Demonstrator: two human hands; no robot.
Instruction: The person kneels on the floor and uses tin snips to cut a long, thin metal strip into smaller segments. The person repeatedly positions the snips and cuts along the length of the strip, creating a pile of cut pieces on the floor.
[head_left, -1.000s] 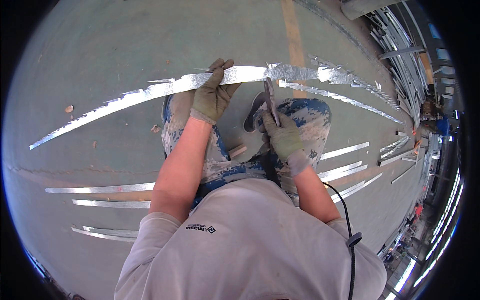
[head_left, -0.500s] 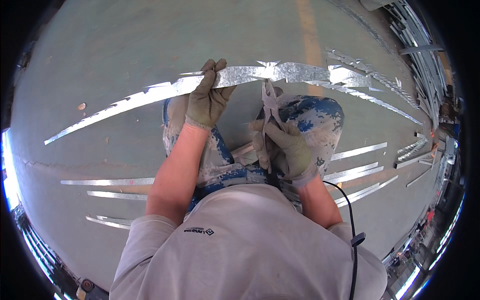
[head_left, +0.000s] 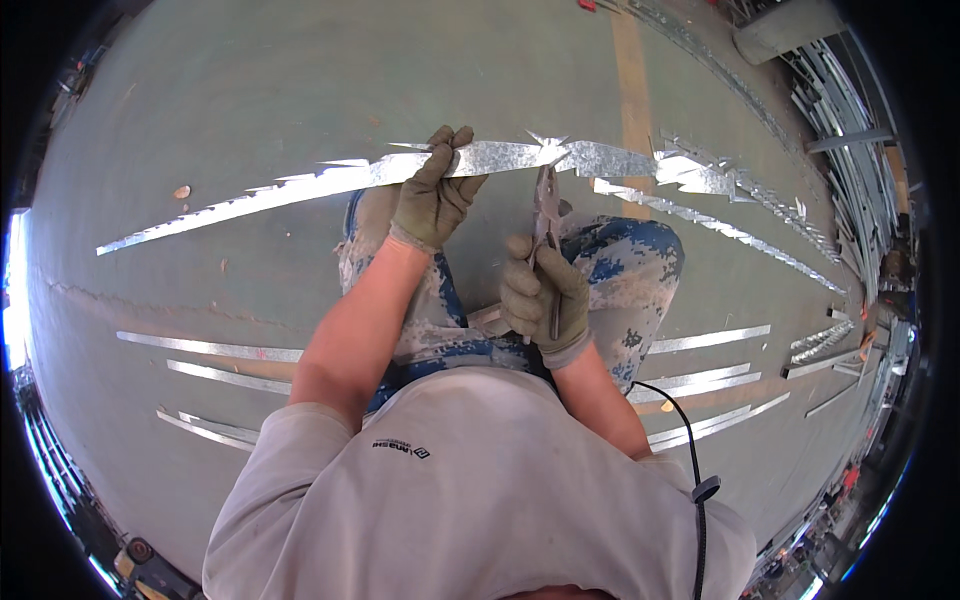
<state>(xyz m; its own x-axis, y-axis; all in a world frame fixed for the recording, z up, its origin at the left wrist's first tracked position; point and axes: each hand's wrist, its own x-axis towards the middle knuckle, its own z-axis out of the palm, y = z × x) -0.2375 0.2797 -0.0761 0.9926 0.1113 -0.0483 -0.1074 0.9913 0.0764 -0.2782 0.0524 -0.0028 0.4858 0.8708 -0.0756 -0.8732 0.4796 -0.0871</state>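
Observation:
A long shiny sheet-metal strip (head_left: 605, 160) runs across in front of me, with pointed tabs bent out along its edges. My left hand (head_left: 435, 205), in a worn glove, is closed on the strip left of its middle. My right hand (head_left: 545, 295), gloved too, grips a pair of metal pliers (head_left: 546, 205) by the handles. The jaws point away from me and meet the near edge of the strip, just below a cluster of spread tabs. Whether they clamp the metal cannot be made out.
Another toothed strip (head_left: 715, 230) lies on the floor to the right. Flat metal strips (head_left: 225, 347) lie on the left, with more (head_left: 710, 340) on the right. A pile of long metal profiles (head_left: 840, 150) lines the far right. A black cable (head_left: 690, 430) hangs by my right arm.
The strip and both hands have shifted slightly right in view, and the strip's left end sits higher. The pliers' handles have come closer together, with my right fingers wrapped tighter.

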